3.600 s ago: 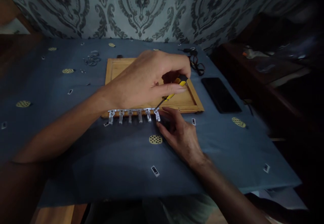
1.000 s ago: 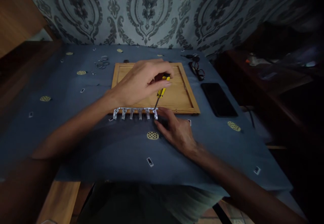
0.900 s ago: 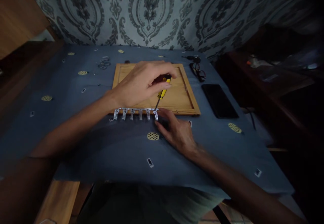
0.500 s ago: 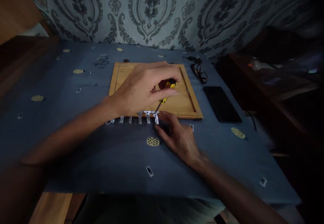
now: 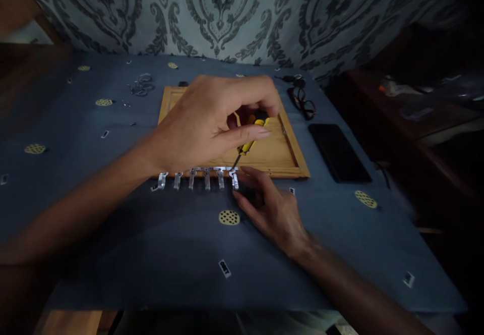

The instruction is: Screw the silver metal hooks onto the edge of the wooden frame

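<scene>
From where I stand, the left hand (image 5: 212, 123) has its thumb and fingers wrapped around the handle of a small yellow-and-black screwdriver (image 5: 247, 146) with a thin metal shaft. The tool slants, its handle up toward the far right corner of the surface and its tip down at the upper plate of a shiny silver metal hook (image 5: 234, 179), the rightmost of the row. That hook lies below the gripping fingers, toward the near edge of the surface, its long axis pointing at that edge. The right hand (image 5: 278, 219) is the nearer one: its narrowly parted thumb and forefinger sit right at the hook, though I can't tell whether they pinch it; the left reaches it only through the shaft. Five matching silver hooks (image 5: 206, 179) line up to the left along the near edge of a light-brown wooden framed panel (image 5: 293, 146). The panel lies flat on a table covered in blue patterned cloth (image 5: 170, 254). Beyond it, a black rectangular phone (image 5: 340, 153) lies near the right edge, dark-framed glasses (image 5: 302, 105) toward the far right corner, and a loose cluster of silvery pieces (image 5: 141, 85) toward the far left corner.
</scene>
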